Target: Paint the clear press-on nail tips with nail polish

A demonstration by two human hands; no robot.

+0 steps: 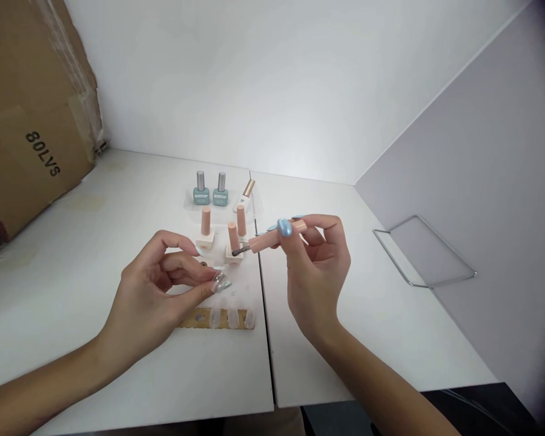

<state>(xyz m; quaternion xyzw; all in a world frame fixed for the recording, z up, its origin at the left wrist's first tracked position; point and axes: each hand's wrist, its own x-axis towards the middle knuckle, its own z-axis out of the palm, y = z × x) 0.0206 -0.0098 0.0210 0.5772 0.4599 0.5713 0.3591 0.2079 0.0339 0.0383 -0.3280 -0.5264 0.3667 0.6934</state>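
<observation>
My left hand (163,284) pinches a small clear false nail tip (221,283) between thumb and fingers, just above a tan strip (195,318) that carries several more clear nail tips. My right hand (313,266) holds a peach nail polish brush cap (277,236) sideways, its dark brush end pointing left toward the nail tip but apart from it. Behind the hands stand peach polish bottles (206,230), one of them under the brush end.
Two teal polish bottles (211,191) with silver caps and a white tube (244,195) stand at the back of the white table (118,363). A cardboard box (27,121) leans at the left. A wire frame (424,251) rests by the right grey wall.
</observation>
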